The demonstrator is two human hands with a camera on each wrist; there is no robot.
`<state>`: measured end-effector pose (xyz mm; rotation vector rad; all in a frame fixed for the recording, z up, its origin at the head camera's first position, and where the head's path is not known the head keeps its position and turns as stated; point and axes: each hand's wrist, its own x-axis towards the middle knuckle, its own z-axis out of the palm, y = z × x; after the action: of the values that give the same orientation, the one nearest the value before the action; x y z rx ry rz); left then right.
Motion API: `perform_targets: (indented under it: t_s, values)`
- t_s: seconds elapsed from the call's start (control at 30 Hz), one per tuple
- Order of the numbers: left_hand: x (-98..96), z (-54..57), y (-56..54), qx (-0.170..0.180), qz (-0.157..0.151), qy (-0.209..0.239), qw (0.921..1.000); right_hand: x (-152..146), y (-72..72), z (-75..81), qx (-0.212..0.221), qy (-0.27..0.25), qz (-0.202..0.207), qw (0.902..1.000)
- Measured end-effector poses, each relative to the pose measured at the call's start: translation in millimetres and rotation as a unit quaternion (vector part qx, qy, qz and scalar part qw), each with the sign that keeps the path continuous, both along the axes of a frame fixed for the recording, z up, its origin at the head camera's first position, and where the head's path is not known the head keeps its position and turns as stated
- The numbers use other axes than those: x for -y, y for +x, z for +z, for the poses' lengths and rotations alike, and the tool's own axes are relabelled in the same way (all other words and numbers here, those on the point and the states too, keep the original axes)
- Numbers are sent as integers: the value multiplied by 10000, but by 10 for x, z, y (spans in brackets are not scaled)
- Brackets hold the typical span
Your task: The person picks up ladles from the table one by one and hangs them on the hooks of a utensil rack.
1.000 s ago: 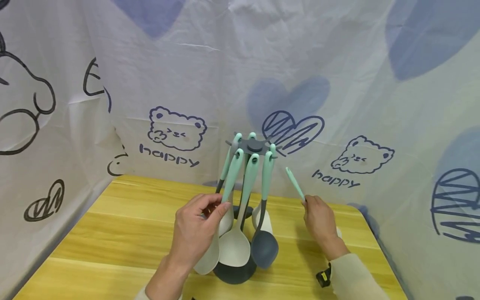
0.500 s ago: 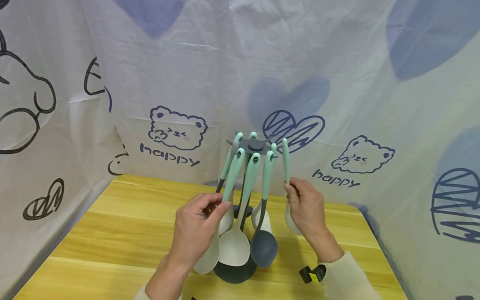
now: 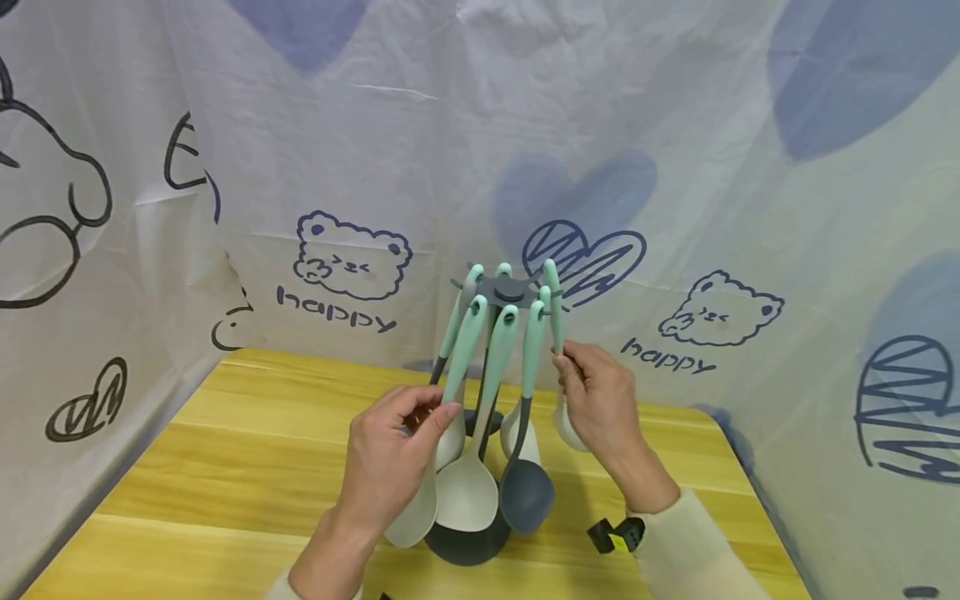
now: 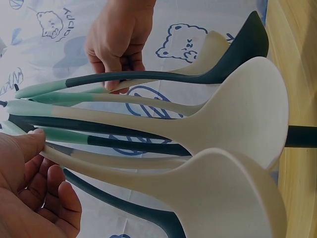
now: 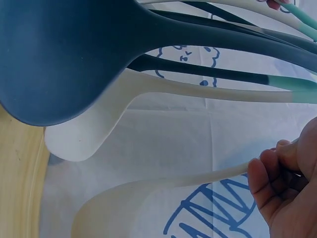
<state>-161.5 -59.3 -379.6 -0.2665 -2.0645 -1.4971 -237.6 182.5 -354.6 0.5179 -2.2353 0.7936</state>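
A dark grey utensil rack holds several mint-handled kitchen tools hanging from its hooks. My left hand pinches the handle of a cream spoon at the rack's front left. On the right side, my right hand pinches another cream spoon partway down its handle. This spoon stands nearly upright, and its mint handle end overlaps the rack's right hooks in the head view. Between the hands hang a cream ladle and a dark blue spoon.
The rack's dark round base stands on a yellow wood-grain table. Farther back on the rack hangs a cream turner-like tool. A printed cloth hangs behind and beside the table.
My right hand has moved left toward the rack and turned its spoon from tilted to nearly upright, bringing the handle end up to the hooks. My left hand has stayed in place.
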Motion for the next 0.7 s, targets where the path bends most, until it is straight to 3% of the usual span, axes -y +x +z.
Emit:
perform_targets:
  t_s: [0.7]
  values:
    - [3,-16,-3,-31,14,8,10000,90,7,15,213,-109,143,9996]
